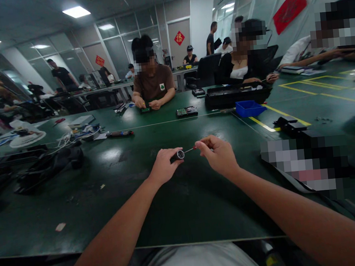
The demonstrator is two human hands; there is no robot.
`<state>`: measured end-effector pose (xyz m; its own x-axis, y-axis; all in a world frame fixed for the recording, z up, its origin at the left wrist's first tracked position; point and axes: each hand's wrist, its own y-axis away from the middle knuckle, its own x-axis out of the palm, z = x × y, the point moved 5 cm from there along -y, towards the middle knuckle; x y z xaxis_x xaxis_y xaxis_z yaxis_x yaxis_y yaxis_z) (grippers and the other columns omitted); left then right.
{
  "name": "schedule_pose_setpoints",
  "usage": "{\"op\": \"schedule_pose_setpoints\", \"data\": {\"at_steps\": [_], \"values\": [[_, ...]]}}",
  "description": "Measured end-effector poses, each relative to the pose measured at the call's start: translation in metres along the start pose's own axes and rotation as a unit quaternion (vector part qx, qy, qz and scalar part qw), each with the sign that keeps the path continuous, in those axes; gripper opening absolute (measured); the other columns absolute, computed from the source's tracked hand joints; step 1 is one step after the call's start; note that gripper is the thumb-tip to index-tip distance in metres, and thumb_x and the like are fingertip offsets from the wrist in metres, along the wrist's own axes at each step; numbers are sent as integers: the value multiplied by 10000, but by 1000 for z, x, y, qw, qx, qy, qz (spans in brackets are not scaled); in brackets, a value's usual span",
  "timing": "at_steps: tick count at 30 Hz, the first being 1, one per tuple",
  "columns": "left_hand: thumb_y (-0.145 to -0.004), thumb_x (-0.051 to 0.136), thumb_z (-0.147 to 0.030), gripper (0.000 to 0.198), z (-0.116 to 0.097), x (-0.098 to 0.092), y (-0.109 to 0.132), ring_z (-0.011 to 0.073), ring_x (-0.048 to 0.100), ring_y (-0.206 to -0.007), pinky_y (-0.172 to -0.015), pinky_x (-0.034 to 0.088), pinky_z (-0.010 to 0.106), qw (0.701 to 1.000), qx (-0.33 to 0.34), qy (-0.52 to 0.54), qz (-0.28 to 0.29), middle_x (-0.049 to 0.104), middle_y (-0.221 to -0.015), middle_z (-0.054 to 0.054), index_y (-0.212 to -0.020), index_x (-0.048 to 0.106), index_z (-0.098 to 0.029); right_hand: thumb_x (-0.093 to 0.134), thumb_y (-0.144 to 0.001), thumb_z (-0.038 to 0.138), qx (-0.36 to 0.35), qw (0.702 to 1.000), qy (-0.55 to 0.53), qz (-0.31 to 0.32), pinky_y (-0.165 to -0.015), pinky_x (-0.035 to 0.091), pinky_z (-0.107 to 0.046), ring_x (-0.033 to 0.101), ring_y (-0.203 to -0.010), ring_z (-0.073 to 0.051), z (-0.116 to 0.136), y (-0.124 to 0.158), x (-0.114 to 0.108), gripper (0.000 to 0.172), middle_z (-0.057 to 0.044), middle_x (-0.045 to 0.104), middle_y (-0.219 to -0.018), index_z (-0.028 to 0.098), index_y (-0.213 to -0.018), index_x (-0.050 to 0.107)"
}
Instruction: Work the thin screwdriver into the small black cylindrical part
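Note:
In the middle of the view, my left hand (164, 165) is closed around a small dark cylinder (180, 154) whose round end, ringed in light metal, faces me. Coming from the other side, my right hand (218, 152) pinches the red handle of a thin screwdriver (190, 150). Its slim metal shaft points left and its tip meets the ringed end of the cylinder; whether it is inside cannot be made out. Both hands are just above the green table (184, 207). My fingers hide most of the cylinder's body.
A blue bin (250, 108) and a long black casing (238, 96) stand at the back right. A circuit-board device (187, 111) lies ahead, a pen-like tool (120, 134) to its left. Dark plastic parts (50, 167) are at left. A person (152, 81) works opposite.

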<state>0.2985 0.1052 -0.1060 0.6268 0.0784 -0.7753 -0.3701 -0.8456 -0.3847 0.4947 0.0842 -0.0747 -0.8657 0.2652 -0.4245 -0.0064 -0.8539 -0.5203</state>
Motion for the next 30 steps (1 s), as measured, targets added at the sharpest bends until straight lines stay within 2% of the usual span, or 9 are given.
{"op": "schedule_pose_setpoints", "data": {"at_steps": [4, 7, 11, 14, 17, 19, 22, 26, 30], "values": [[-866, 702, -254, 398, 0, -1, 0, 231, 592, -1103, -1037, 421, 434, 1000, -2, 1, 1, 683, -1221, 38, -1257, 635, -256, 508, -948, 312, -36, 998, -29, 30, -632, 458, -292, 646, -683, -169, 0, 1, 4, 154, -6, 682, -750, 215, -967, 625], [-866, 704, -250, 403, 0, 0, 0, 229, 590, -1100, -1036, 420, 434, 1000, 1, 3, 1, 684, -1218, 33, -1262, 632, -259, 480, -973, 368, -19, 999, -14, 37, -576, 416, -288, 594, -599, -158, -3, 2, 6, 214, 12, 632, -673, 222, -910, 623], [-867, 703, -269, 407, -1, 1, 1, 237, 585, -1103, -1053, 407, 448, 1000, 2, 3, 6, 686, -1203, 34, -1267, 628, -267, 453, -984, 378, -4, 1000, -11, 4, -592, 416, -302, 585, -624, -164, -6, 2, 3, 233, -5, 644, -727, 224, -958, 626], [-875, 691, -269, 408, -2, -1, 1, 236, 582, -1101, -1049, 412, 444, 1000, -4, 4, -2, 680, -1207, 34, -1276, 616, -265, 515, -946, 358, 24, 996, -89, -15, -671, 481, -328, 623, -726, -183, -12, 0, 4, 192, -28, 677, -828, 217, -1047, 597], [-890, 666, -256, 397, -3, -5, 0, 230, 582, -1113, -1044, 420, 435, 1000, -7, 10, -19, 667, -1226, 44, -1282, 607, -258, 566, -911, 431, 78, 974, -212, -15, -728, 534, -367, 644, -748, -194, -25, -5, 9, 229, -38, 684, -820, 212, -950, 620], [-899, 653, -251, 390, -5, -6, -1, 228, 571, -1158, -1078, 393, 449, 1000, 7, 14, -24, 653, -1263, 48, -1286, 603, -261, 590, -886, 486, 133, 944, -303, -14, -711, 561, -386, 642, -683, -189, -38, -8, 13, 277, -35, 674, -769, 212, -876, 624], [-906, 648, -260, 383, -5, -4, -1, 232, 555, -1213, -1142, 308, 510, 1000, 18, 9, -14, 645, -1287, 44, -1286, 600, -281, 601, -874, 519, 198, 915, -352, -1, -688, 580, -398, 614, -592, -178, -55, -11, 19, 315, -22, 633, -668, 213, -801, 598], [-906, 653, -274, 399, -2, 0, 0, 226, 550, -1228, -1167, 253, 549, 1000, 15, 1, 1, 643, -1290, 37, -1298, 586, -303, 561, -908, 492, 158, 948, -274, -48, -629, 539, -336, 636, -663, -175, -57, -12, 12, 282, -31, 670, -774, 214, -871, 592], [-897, 663, -277, 412, -3, 1, 0, 229, 552, -1229, -1175, 240, 557, 1000, 9, -5, 4, 641, -1294, 43, -1301, 587, -306, 488, -958, 448, 75, 980, -173, -64, -658, 520, -341, 629, -672, -176, -34, -8, 4, 255, -29, 672, -761, 219, -899, 584]]}}
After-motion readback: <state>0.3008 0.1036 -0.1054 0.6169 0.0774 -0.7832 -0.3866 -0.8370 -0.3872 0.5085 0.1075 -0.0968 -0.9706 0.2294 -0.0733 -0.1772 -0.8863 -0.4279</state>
